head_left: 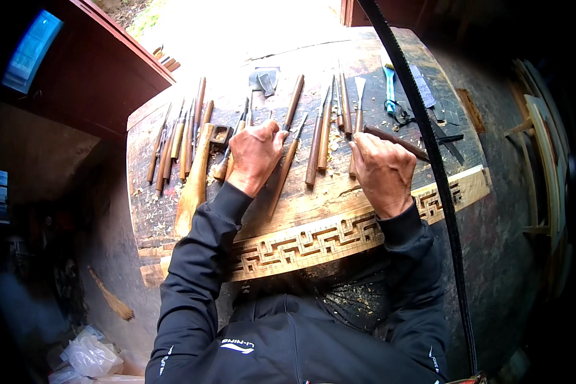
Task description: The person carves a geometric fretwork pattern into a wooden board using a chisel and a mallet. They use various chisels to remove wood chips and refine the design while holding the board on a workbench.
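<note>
My left hand point(256, 152) is closed, knuckles up, over the row of tools at the middle of the bench. Its fingers hide what they hold, if anything. Beside it lie a wooden mallet point(195, 176) and a dark-handled chisel point(294, 102). My right hand point(385, 171) is curled over the bench farther right, its fingertips hidden underneath. Along its left side runs a broad-bladed chisel point(359, 102); a dark rod point(397, 142) shows just beyond the knuckles. Across the near edge, under my right wrist, stretches a wooden board point(313, 248) carved with an angular fretwork pattern.
Several chisels point(182, 137) lie at the left of the worn wooden bench point(237, 221), among wood chips. A blue-handled brush point(390, 89) lies at the far right. A black strap point(443, 185) crosses the view. On the floor are a broom point(112, 297) and plastic bags point(93, 355).
</note>
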{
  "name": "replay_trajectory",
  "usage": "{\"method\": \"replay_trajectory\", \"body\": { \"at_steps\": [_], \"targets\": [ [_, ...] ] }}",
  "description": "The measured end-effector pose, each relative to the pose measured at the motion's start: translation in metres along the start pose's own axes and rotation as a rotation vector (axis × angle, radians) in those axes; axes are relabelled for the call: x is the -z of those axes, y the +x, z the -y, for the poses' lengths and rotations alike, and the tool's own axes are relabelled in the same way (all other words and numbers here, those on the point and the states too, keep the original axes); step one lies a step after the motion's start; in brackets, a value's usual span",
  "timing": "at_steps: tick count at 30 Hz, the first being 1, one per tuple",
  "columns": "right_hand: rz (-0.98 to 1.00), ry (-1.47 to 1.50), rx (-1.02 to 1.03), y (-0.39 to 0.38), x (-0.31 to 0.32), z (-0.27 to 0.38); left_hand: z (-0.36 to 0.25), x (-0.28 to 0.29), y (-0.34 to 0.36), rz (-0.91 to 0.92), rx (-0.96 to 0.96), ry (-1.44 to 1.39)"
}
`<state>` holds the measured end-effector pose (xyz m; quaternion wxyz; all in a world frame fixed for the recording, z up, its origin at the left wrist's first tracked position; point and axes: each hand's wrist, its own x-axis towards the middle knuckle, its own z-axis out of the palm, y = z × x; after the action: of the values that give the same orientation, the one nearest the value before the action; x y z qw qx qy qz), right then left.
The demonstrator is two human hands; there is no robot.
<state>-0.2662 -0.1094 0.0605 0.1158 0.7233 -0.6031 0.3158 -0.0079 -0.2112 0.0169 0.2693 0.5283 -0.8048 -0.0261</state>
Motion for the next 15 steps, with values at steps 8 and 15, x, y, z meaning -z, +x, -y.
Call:
{"method": "replay_trajectory", "body": {
  "at_steps": [8, 15],
  "targets": [
    [0.01, 0.024, -0.027, 0.001, 0.004, -0.001, -0.036, 0.016, -0.015, 0.109, -0.08, -0.042],
    [0.034, 0.007, -0.071, 0.0, 0.006, -0.002, -0.038, 0.031, -0.032, 0.167, -0.086, 0.162]
  ]
}}
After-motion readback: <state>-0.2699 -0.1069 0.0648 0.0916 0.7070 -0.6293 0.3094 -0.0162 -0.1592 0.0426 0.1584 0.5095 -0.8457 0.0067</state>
